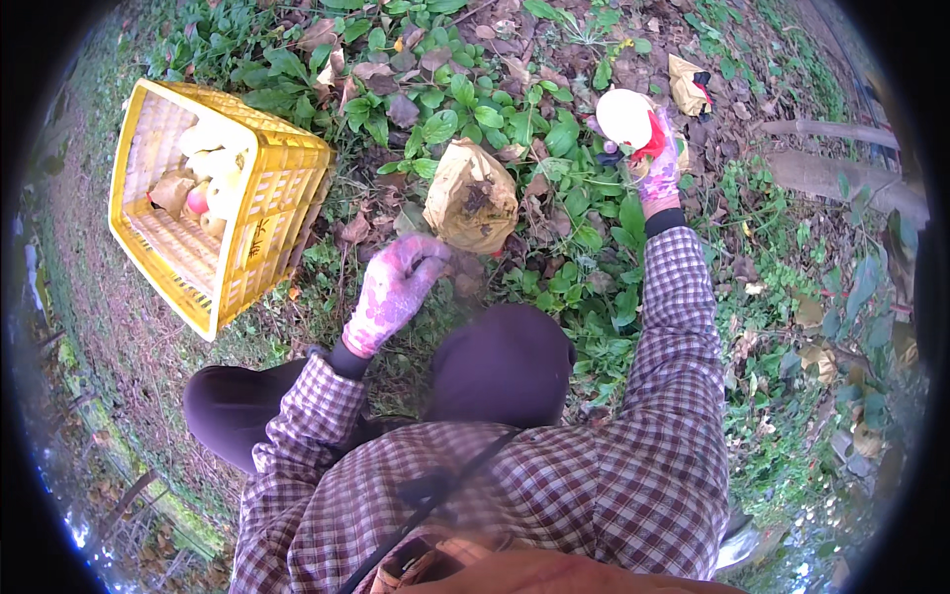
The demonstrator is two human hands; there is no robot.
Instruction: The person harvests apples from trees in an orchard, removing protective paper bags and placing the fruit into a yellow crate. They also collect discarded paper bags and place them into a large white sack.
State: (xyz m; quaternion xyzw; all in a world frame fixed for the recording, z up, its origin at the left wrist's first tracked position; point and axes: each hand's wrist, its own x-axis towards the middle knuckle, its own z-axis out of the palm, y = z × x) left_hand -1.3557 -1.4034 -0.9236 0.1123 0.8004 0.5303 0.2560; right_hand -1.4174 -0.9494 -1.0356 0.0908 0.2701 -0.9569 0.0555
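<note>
Head view: far right, the pink-gloved right hand (661,170) clamps a pale, smooth, round fruit (624,118), cupping its near side, presumably for support. A bright red patch (654,137) sits near-right; no long axis shows. Hands well apart: the pink-gloved left hand (394,290) curls beside a crumpled tan paper bag (473,203), contact unclear.

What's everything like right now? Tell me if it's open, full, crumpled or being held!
Yellow crate: open, partly filled with fruit.
Middle paper bag: crumpled, dark-stained on top.
Upper-right paper bag: lying crumpled.
Right hand: gloved, holding.
Pale round fruit: held.
Left hand: gloved, fingers curled; any grip unclear.
</note>
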